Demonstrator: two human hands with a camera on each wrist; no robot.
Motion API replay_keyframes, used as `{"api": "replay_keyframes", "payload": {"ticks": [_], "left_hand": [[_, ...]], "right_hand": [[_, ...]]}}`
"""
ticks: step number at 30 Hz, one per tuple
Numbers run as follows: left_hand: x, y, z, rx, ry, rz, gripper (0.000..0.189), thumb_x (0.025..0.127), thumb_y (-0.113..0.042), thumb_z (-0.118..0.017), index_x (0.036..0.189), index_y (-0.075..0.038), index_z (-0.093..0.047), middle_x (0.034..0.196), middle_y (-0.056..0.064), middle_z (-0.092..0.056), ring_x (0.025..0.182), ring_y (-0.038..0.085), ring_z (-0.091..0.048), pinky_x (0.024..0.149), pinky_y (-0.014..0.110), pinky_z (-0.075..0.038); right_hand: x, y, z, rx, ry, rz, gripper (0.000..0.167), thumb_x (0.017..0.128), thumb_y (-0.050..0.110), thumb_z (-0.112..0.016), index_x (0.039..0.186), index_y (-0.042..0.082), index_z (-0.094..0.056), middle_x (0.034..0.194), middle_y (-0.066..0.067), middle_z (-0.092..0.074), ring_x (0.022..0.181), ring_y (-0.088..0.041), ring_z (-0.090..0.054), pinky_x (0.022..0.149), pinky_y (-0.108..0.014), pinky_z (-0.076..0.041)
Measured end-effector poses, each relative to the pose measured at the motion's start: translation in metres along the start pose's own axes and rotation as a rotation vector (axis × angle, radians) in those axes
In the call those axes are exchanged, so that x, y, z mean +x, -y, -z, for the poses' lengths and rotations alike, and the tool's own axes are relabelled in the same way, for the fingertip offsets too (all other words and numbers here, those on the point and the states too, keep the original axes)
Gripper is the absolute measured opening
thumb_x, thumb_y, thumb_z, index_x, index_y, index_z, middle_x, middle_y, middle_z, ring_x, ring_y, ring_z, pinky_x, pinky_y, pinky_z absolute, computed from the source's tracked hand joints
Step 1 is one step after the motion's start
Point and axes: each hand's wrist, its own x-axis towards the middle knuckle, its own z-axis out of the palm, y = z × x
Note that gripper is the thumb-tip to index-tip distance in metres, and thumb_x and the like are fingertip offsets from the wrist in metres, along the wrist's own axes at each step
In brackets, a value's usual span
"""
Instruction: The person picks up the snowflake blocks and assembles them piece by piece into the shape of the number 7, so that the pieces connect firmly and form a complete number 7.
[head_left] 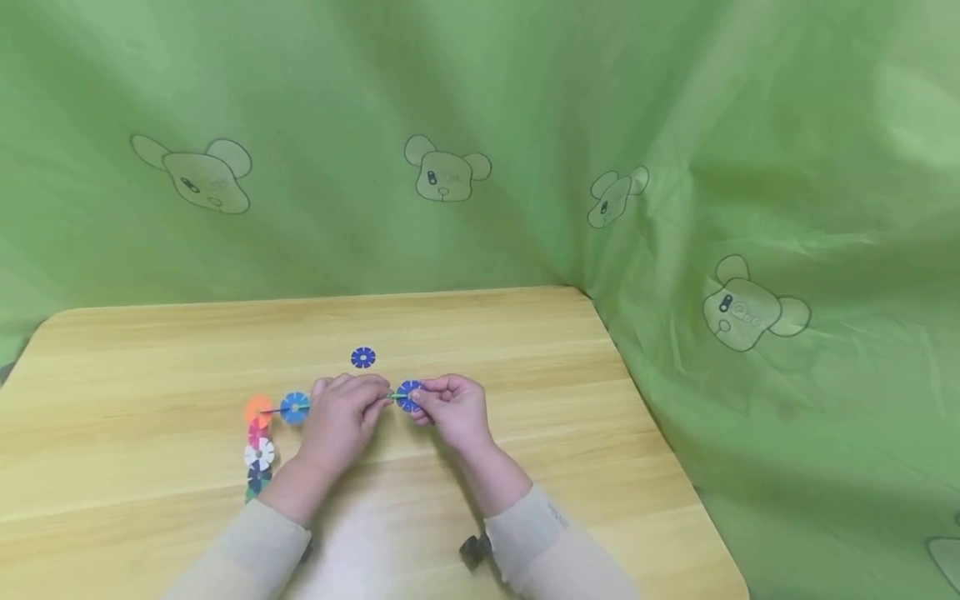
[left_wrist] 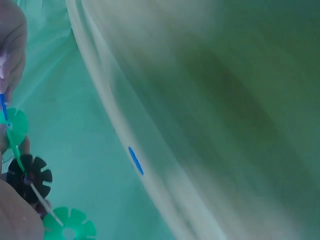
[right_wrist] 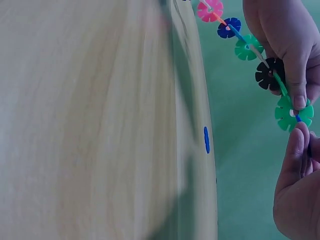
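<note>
My left hand [head_left: 341, 421] grips the end of a chain of slotted plastic discs, its thumb on a green disc [right_wrist: 282, 120] in the right wrist view. A black disc [right_wrist: 263, 76] comes just before that one in the chain. My right hand [head_left: 456, 412] pinches a dark blue disc [head_left: 409, 396] between thumb and fingers. The blue disc's edge meets the green disc; how deeply the slots engage is hidden by fingertips. In the left wrist view both hands show only partly, with the green disc [left_wrist: 17, 127] between them.
A loose dark blue disc [head_left: 363, 357] lies on the wooden table [head_left: 510, 333] beyond my hands. The chain runs left past a light blue disc [head_left: 295, 407] to an orange disc [head_left: 258, 410], then toward me past a white disc [head_left: 259, 454]. A green curtain [head_left: 337, 225] hangs behind and right.
</note>
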Motion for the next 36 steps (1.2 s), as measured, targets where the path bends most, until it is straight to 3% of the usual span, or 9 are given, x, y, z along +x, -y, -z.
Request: {"api": "replay_keyframes", "payload": {"ticks": [9,11,15,20,24,30,36], "left_hand": [[0.0,0.003,0.003,0.014,0.106,0.017,0.017,0.094,-0.014,-0.08,0.11,-0.016,-0.077,0.113,0.001,-0.079,0.107,0.027,-0.072,0.113,0.067,-0.035],[0.0,0.003,0.004,0.012,0.106,0.011,0.016,0.094,-0.013,-0.08,0.109,-0.017,-0.078,0.112,0.0,-0.079,0.106,0.026,-0.071,0.113,0.067,-0.035],[0.0,0.005,0.008,0.017,0.112,0.009,0.015,0.094,-0.014,-0.08,0.108,-0.017,-0.078,0.111,-0.001,-0.079,0.106,0.025,-0.07,0.115,0.069,-0.032],[-0.002,0.007,0.011,0.012,0.109,0.016,0.015,0.092,-0.011,-0.081,0.106,-0.019,-0.079,0.109,-0.001,-0.079,0.105,0.025,-0.07,0.115,0.072,-0.028],[-0.005,0.012,0.011,0.019,0.106,0.021,0.015,0.092,-0.01,-0.081,0.104,-0.019,-0.079,0.109,-0.001,-0.079,0.105,0.026,-0.07,0.115,0.074,-0.027],[-0.008,0.018,0.011,0.036,0.128,0.027,0.014,0.092,-0.012,-0.081,0.104,-0.019,-0.079,0.109,-0.002,-0.079,0.106,0.025,-0.069,0.116,0.076,-0.025],[-0.01,0.021,0.013,0.032,0.124,0.016,0.016,0.09,-0.01,-0.083,0.103,-0.018,-0.078,0.108,-0.002,-0.079,0.107,0.025,-0.069,0.115,0.077,-0.025]], "right_hand": [[-0.002,-0.003,-0.004,-0.002,0.046,-0.004,0.008,0.093,-0.011,-0.072,0.099,-0.01,-0.068,0.086,-0.02,-0.075,0.064,-0.014,-0.071,0.062,-0.026,-0.063],[0.003,-0.006,-0.002,-0.019,0.028,0.026,0.004,0.096,-0.006,-0.07,0.097,-0.009,-0.067,0.086,-0.019,-0.074,0.064,-0.014,-0.07,0.062,-0.025,-0.063],[0.022,-0.006,0.005,-0.102,-0.05,0.112,0.014,0.104,0.006,-0.065,0.1,-0.008,-0.066,0.09,-0.016,-0.072,0.072,-0.018,-0.069,0.068,-0.027,-0.063],[0.05,0.007,0.004,-0.303,-0.101,0.279,0.017,0.103,0.012,-0.069,0.109,-0.004,-0.068,0.098,-0.012,-0.071,0.086,-0.026,-0.068,0.077,-0.03,-0.061],[0.07,0.016,-0.01,-0.492,-0.042,0.355,0.029,0.1,0.018,-0.074,0.121,-0.002,-0.068,0.108,-0.011,-0.07,0.096,-0.025,-0.065,0.085,-0.032,-0.059],[0.089,0.007,-0.036,-0.861,0.112,0.309,0.059,0.099,0.034,-0.077,0.146,0.006,-0.058,0.131,-0.011,-0.063,0.116,-0.026,-0.063,0.101,-0.038,-0.056],[0.096,-0.01,-0.055,-1.111,0.248,0.256,0.085,0.095,0.045,-0.079,0.161,0.006,-0.042,0.149,-0.02,-0.053,0.132,-0.034,-0.055,0.112,-0.046,-0.05]]}}
